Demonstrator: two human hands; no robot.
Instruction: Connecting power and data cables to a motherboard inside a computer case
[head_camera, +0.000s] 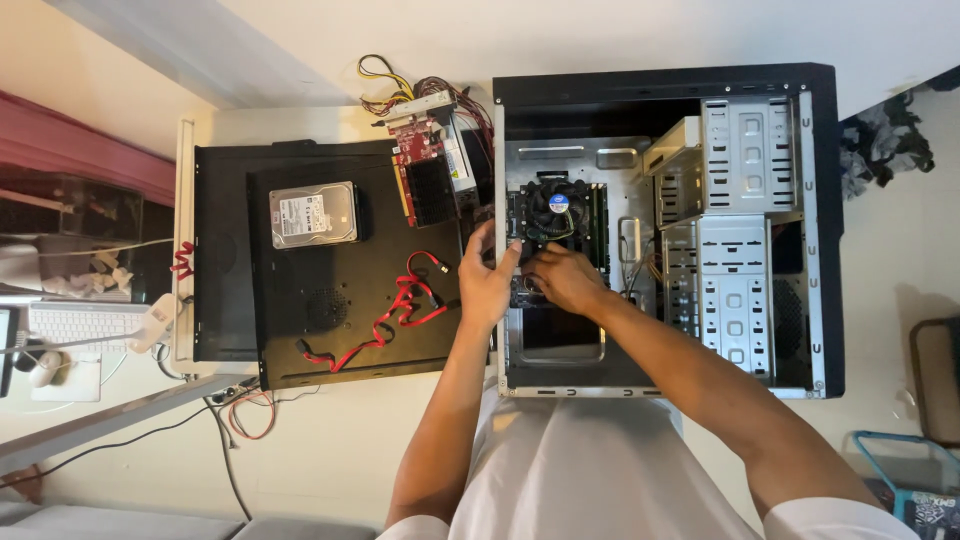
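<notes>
A: Where were the hands?
B: Left hand (487, 283) gripped the motherboard's (522, 215) edge just below the cooler fan (557, 207); right hand (562, 278), curled beside, grip unclear.
A: Risk?
B: Probably a snagged cable.

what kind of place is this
Probably a home desk used for computer repair: an open black desktop computer case lies on its side, a bare silver hard drive rests nearby, and a white keyboard sits at left.

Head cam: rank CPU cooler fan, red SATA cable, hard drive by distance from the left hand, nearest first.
From the left hand:
1. CPU cooler fan, just up and right, inside the case.
2. Red SATA cable, to the left on the black panel.
3. Hard drive, farthest, upper left on the panel.
</notes>
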